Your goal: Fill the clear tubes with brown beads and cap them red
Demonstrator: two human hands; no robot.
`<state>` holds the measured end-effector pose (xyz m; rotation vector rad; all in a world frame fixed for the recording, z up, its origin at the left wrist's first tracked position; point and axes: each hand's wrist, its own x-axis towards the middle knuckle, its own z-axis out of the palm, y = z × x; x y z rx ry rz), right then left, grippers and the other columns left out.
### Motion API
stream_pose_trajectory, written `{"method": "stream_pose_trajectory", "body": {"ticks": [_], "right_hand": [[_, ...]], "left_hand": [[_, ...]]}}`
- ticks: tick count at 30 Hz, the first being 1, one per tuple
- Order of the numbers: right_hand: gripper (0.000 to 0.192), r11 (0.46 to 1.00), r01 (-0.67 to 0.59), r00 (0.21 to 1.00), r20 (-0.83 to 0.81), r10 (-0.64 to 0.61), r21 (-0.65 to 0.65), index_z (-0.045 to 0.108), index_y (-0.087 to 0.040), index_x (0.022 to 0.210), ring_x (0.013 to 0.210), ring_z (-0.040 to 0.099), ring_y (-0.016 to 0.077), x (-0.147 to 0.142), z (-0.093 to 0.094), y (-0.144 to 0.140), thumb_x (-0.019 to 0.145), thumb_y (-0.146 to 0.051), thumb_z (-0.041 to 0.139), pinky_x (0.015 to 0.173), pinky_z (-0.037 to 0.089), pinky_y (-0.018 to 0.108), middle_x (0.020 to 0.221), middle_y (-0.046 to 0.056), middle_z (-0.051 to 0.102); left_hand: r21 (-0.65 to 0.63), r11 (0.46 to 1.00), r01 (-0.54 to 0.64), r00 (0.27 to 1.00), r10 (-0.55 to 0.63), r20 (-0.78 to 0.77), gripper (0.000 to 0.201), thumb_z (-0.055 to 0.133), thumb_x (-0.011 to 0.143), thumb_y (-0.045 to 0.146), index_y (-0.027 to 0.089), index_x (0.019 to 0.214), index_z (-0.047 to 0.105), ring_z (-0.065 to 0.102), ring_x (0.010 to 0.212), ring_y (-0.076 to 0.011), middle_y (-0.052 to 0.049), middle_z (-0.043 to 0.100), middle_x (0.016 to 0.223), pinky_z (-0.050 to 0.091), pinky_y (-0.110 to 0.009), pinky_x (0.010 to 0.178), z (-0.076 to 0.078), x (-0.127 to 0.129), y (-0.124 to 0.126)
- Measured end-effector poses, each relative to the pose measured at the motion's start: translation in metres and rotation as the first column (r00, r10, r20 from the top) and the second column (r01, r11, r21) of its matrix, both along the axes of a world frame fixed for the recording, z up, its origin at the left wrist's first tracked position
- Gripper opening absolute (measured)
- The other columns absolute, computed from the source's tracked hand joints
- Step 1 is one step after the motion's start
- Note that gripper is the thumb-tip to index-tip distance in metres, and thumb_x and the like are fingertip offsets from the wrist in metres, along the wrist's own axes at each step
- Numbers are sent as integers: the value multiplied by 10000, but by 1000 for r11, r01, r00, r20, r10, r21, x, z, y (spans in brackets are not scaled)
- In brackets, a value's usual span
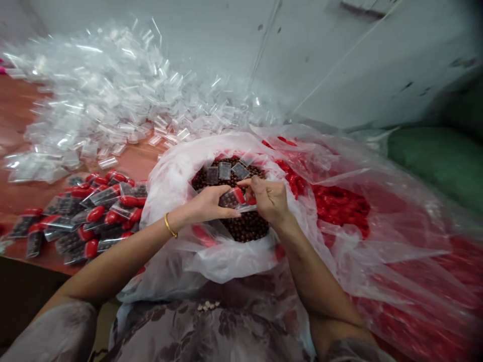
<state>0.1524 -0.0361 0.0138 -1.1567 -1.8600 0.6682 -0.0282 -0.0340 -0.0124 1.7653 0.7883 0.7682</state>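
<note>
Here the left hand (209, 203) and the right hand (267, 198) meet over the mouth of a large clear bag (169, 176) of dark brown beads (249, 226), and between them they hold one small clear pouch (234, 198). The pouch is a flat, see-through sleeve; dark beads show through its left part and a red piece sits at its right end, by the right hand's fingertips. The left hand is curled about the pouch's near end, thumb under and fingers closed on it; the right hand pinches the far end, fingers bent tight. A thin gold bangle (169, 226) rings the left wrist.

Just beyond the fingers, three empty little pouches (225, 171) lie on the beads. Out past the left hand, on the reddish surface (22, 120), lies a heap of filled pouches (90, 213), each dark with a red end, and farther off a wide drift of empty clear pouches (109, 95). Beyond the right hand, another plastic bag holds red pieces (339, 203).
</note>
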Motion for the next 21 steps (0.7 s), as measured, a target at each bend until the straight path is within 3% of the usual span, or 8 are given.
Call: {"method": "stream_pose_trajectory", "body": {"ticks": [2, 5, 8, 10, 13, 16, 19, 21], "right_hand": [[606, 997, 39, 988, -146, -49, -70, 696, -198, 736, 480, 494, 123, -11, -3, 7, 891, -675, 357, 520, 453, 276, 505, -4, 497], [685, 971, -38, 948, -317, -40, -236, 681, -206, 982, 551, 519, 118, -30, -11, 13, 871, -736, 261, 505, 440, 255, 697, 21, 577], [720, 958, -84, 948, -319, -8, -274, 576, -239, 1240, 816, 601, 148, -38, -18, 13, 878, -734, 199, 718, 507, 270, 958, 45, 617], [689, 958, -79, 965, -261, 4, -275, 509, -257, 1334, 971, 589, 162, -38, -21, 11, 899, -703, 214, 884, 483, 302, 1053, 45, 612], [660, 957, -70, 981, -193, 15, -282, 487, -270, 1368, 1064, 561, 177, -34, -27, 9, 904, -684, 265, 1018, 416, 358, 1123, 46, 610], [696, 960, -46, 984, -180, -5, -276, 534, -245, 1327, 1085, 555, 190, -35, -32, 8, 874, -720, 303, 1050, 394, 381, 1155, 59, 614], [724, 954, -58, 973, -232, -12, -294, 572, -214, 1282, 1033, 585, 186, -42, -28, 6, 891, -715, 223, 968, 460, 361, 1126, 70, 632], [744, 974, -58, 953, -302, -11, -218, 584, -217, 1263, 1004, 602, 181, -42, -19, 7, 916, -680, 116, 908, 489, 349, 1123, 71, 640]], "left_hand": [[62, 998, 18, 993, -10, -119, 351, 723, 687, 455, 154, 759, 557, 425, 614, -94, 40, 508, 676, 312, -206, 557, 3, 1, -1], [176, 984, -20, 957, 70, -280, 255, 678, 710, 381, 160, 692, 552, 423, 558, -96, 37, 503, 608, 282, -220, 540, 6, 3, -6], [324, 946, -20, 891, 164, -424, 186, 640, 708, 337, 156, 714, 598, 480, 556, -132, -6, 564, 615, 302, -250, 553, 7, 6, -9], [378, 926, 25, 838, 186, -513, 196, 632, 702, 344, 152, 740, 626, 535, 585, -171, -45, 607, 640, 329, -268, 566, 7, 8, -11], [383, 920, 81, 769, 187, -611, 226, 605, 720, 354, 144, 783, 657, 602, 645, -221, -95, 654, 690, 382, -292, 595, 6, 9, -12], [394, 915, 91, 735, 205, -647, 241, 602, 718, 353, 135, 799, 666, 620, 668, -242, -116, 670, 718, 405, -307, 609, 4, 8, -12], [453, 890, 55, 766, 254, -590, 216, 614, 702, 352, 149, 769, 649, 599, 632, -216, -88, 656, 686, 379, -292, 584, 3, 10, -11], [499, 867, -6, 806, 299, -510, 185, 612, 703, 345, 163, 729, 620, 563, 584, -179, -55, 629, 638, 347, -274, 558, 5, 11, -13]]}}
